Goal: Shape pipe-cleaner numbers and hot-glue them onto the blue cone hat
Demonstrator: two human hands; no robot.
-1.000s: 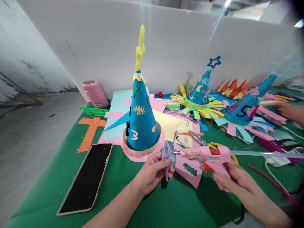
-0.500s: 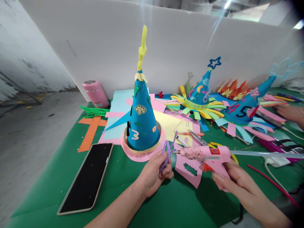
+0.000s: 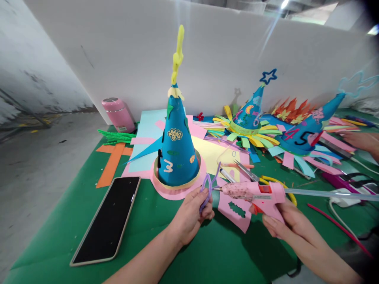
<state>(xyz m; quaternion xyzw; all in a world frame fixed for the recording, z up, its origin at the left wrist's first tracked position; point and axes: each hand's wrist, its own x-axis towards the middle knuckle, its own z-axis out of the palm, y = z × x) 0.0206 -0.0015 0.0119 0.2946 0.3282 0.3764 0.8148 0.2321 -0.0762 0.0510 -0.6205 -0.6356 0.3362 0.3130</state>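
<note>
My left hand (image 3: 192, 217) pinches a bent purple pipe cleaner (image 3: 207, 188) with a loop and loose ends. In my right hand (image 3: 291, 223) is a pink glue gun (image 3: 254, 194), with a clear glue stick (image 3: 319, 192) out of its back. The gun's metal tip points left at the pipe cleaner, close to or touching it; I cannot tell which. Just behind my left hand stands a blue paper cone hat (image 3: 179, 157) with a pink brim, a yellow topper and small cut-out decorations.
A phone (image 3: 108, 221) lies at the left. Pink bottle (image 3: 117, 114), green pipe cleaners (image 3: 115, 137) and orange paper strips (image 3: 111, 165) are behind it. Scissors (image 3: 245, 170) lie beyond the gun. Two more decorated hats (image 3: 247, 114) stand right, near another person's hand (image 3: 363, 142).
Both hands stay almost in place, the glue gun shifting very slightly left toward the pipe cleaner. The whole view has moved a little.
</note>
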